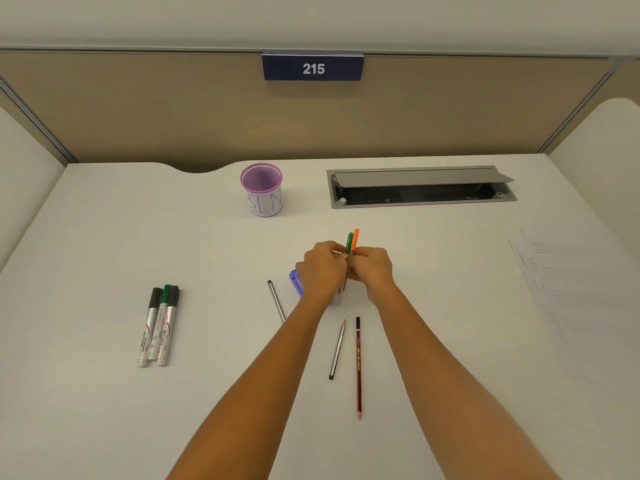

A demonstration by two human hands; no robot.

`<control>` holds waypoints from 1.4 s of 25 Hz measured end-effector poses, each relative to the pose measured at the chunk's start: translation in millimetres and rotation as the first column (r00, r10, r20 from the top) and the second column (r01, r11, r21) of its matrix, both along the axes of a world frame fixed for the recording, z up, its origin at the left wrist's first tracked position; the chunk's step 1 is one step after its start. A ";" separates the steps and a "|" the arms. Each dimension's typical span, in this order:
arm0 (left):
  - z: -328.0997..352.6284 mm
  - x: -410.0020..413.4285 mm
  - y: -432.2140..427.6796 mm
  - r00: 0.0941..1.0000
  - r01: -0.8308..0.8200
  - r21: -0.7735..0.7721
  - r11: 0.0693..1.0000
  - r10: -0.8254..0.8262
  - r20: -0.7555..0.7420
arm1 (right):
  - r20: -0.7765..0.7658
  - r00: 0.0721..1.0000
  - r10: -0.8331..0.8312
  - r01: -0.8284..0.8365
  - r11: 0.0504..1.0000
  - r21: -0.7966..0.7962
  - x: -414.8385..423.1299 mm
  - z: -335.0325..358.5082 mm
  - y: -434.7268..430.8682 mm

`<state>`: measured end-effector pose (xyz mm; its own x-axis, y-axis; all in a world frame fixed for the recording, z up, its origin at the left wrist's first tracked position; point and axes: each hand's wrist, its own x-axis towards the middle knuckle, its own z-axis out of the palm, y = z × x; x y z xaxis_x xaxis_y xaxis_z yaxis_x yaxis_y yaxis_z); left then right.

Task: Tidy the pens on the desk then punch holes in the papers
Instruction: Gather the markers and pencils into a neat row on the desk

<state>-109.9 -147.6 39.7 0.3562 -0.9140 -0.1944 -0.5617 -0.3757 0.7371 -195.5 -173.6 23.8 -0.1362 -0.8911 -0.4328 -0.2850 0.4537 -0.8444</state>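
Note:
My left hand (320,268) and my right hand (372,268) meet at mid-desk, both curled round a bundle of pens (351,242) held upright; a green cap and an orange cap stick out above my fingers. A purple hole punch (295,281) lies partly hidden behind my left hand. Three markers (159,327) lie side by side at the left. A grey pencil (276,301), a second grey pencil (337,349) and a red-black pencil (358,368) lie loose near my forearms. A purple mesh pen cup (262,189) stands at the back. Papers (568,278) lie at the right.
A grey cable hatch (420,187) with its lid raised is set in the desk at the back right. A beige partition with a blue "215" sign (312,68) closes off the back. White side panels (602,140) flank the desk.

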 end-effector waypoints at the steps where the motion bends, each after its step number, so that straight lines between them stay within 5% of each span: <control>1: 5.6 8.1 3.1 0.997 -0.034 -0.054 0.998 0.030 -0.071 | -0.041 0.999 0.009 -0.011 0.999 -0.050 9.6 7.0 1.7; 9: 34.8 107.5 66.6 0.945 -0.257 -0.288 0.922 0.177 -0.275 | -0.084 0.970 0.230 -0.244 0.888 -0.390 103.7 35.6 53.4; 16: -4.9 173.2 143.6 0.903 -0.359 -0.234 0.904 0.273 -0.331 | -0.076 0.882 0.464 -0.440 0.758 -0.481 162.3 -21.2 120.6; 23: -17.5 189.3 162.0 0.894 -0.345 -0.245 0.906 0.237 -0.379 | -0.169 0.881 0.441 -0.466 0.751 -0.468 181.1 -32.1 126.9; 29: -11.2 218.3 156.3 0.922 -0.351 -0.136 0.927 0.316 -0.224 | -0.082 0.929 0.360 -0.369 0.915 -0.166 225.0 -17.6 117.6; 35: -17.0 242.8 154.1 0.968 -0.246 -0.020 0.969 0.247 0.046 | -0.241 0.886 0.397 -0.389 0.917 0.081 255.9 -23.8 118.1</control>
